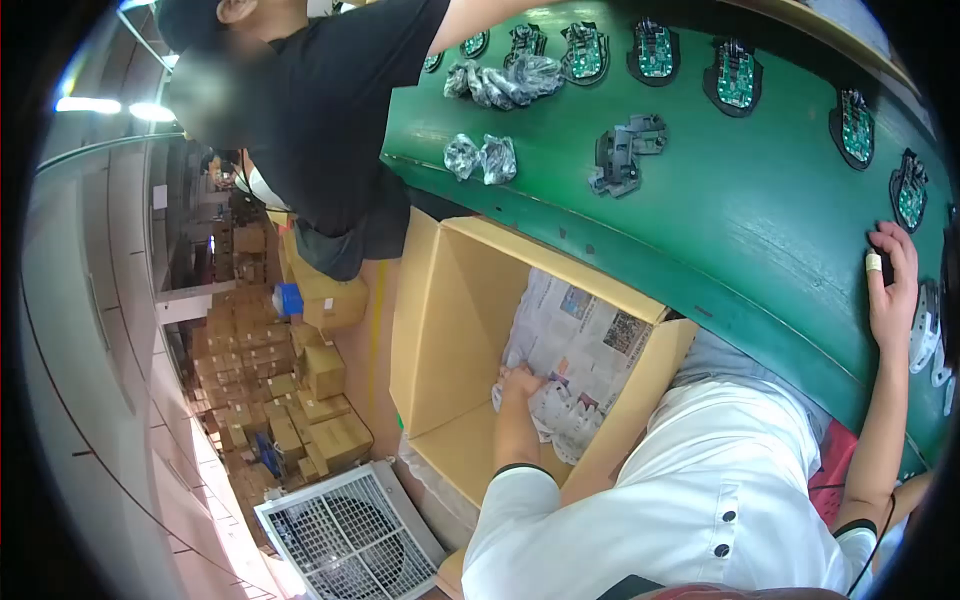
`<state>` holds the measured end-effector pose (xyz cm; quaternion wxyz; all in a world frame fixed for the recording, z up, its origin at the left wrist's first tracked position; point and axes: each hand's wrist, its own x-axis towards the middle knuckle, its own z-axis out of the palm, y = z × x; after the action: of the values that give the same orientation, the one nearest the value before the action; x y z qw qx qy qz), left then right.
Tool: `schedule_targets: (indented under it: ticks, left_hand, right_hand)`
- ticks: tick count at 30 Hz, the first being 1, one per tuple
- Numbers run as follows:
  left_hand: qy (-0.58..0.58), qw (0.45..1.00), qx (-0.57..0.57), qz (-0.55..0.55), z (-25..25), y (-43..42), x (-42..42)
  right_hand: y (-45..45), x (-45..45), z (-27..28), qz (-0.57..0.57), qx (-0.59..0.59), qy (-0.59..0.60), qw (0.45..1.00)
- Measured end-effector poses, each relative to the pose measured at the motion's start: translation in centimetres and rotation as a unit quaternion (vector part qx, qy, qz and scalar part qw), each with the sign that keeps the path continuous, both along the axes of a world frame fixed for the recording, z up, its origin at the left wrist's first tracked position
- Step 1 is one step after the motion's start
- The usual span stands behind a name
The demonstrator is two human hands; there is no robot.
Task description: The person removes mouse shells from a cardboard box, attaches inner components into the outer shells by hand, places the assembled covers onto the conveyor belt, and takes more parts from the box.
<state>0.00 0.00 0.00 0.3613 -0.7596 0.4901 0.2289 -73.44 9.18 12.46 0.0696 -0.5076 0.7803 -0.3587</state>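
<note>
My left hand [520,381] reaches down into an open cardboard box [425,330]. Its fingers are curled against newspaper [575,320] and whitish, crumpled-looking pieces [570,415]; what they grip, if anything, is too small to make out. On the green table [740,220], my right hand [893,270] lies with fingers apart, yellowish tape round one finger. Just beyond its fingertips is a green circuit board on a black shell [908,195]. Grey-white plastic parts [928,325] lie beside this hand, at the right edge.
More circuit boards on black shells [735,78] line the table's far side. A dark grey plastic part [625,155] and clear-wrapped pieces [482,158] sit nearer. A co-worker in black [330,120] stands at left. Behind are stacked cartons [270,370] and a fan unit [350,535].
</note>
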Motion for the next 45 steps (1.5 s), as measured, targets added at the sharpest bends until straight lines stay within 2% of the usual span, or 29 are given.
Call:
schedule_targets:
  ticks: [2, 3, 5, 6, 8, 14, 17, 21, 25, 29, 30, 32, 37, 39, 40, 43, 45]
  left_hand:
    - [0.053, 0.997, -0.034, -0.036, 0.7, -0.1, 3.6]
    - [0.08, 0.995, -0.044, -0.036, -1.9, 0.5, -0.3]
    - [0.057, 0.995, -0.074, -0.034, 1.1, 0.6, -0.8]
    - [0.043, 0.993, -0.085, -0.068, 1.6, 1.0, -0.1]
    - [0.031, 0.984, -0.114, -0.134, 0.1, 1.6, 0.5]
    - [0.098, 0.977, -0.167, -0.084, 3.2, 0.6, 0.7]
    - [0.111, 0.953, -0.264, -0.1, 3.0, 1.0, 0.8]
    - [0.138, 0.929, -0.338, -0.062, 4.8, 0.6, -2.6]
    - [0.161, 0.913, -0.368, -0.063, 4.4, -0.7, -4.6]
    - [0.228, 0.896, -0.381, 0.005, 5.1, -2.2, -7.9]
    - [0.254, 0.891, -0.366, 0.085, 5.1, -3.0, -8.1]
    - [0.278, 0.87, -0.402, 0.061, 5.7, -3.1, -8.2]
    - [0.376, 0.802, -0.459, -0.068, 17.1, -4.6, -15.4]
    - [0.371, 0.805, -0.453, -0.096, 21.6, -5.1, -17.0]
    - [0.406, 0.795, -0.447, -0.065, 24.2, -5.2, -18.2]
    - [0.363, 0.804, -0.439, -0.171, 30.9, -6.2, -19.8]
    - [0.345, 0.781, -0.451, -0.261, 34.3, -7.3, -21.5]
  right_hand:
    - [-0.5, 1.3, -0.2, -0.004, -0.006, 0.0, 1.0]
    - [0.2, -1.2, 2.0, -0.005, 0.001, 0.041, 0.999]
    - [-0.4, -0.2, 2.1, -0.003, 0.002, 0.047, 0.999]
    - [-0.5, 0.5, 2.3, -0.01, 0.001, 0.035, 0.999]
    - [-0.5, 0.7, 2.6, -0.004, -0.002, 0.036, 0.999]
    - [-1.1, 1.4, 3.3, -0.025, 0.004, 0.03, 0.999]
    - [-1.1, 1.2, 3.2, -0.022, -0.004, 0.015, 1.0]
    - [-1.1, 1.0, 3.1, -0.024, -0.002, 0.007, 1.0]
    - [-1.1, 0.9, 3.2, -0.022, -0.002, -0.011, 1.0]
    - [-1.0, 1.1, 3.5, -0.019, -0.005, -0.019, 1.0]
    - [-1.1, 1.2, 3.5, -0.016, -0.003, -0.012, 1.0]
    - [-1.1, 1.4, 3.5, -0.01, -0.002, 0.004, 1.0]
    - [-1.6, 2.5, 3.7, -0.009, 0.006, -0.004, 1.0]
    - [-1.8, 2.7, 3.9, -0.009, 0.011, -0.001, 1.0]
    - [-1.8, 2.6, 3.8, -0.007, 0.008, 0.0, 1.0]
    - [-1.7, 2.5, 3.9, -0.01, 0.0, -0.001, 1.0]
    - [-1.9, 2.7, 4.1, -0.014, -0.003, -0.013, 1.0]
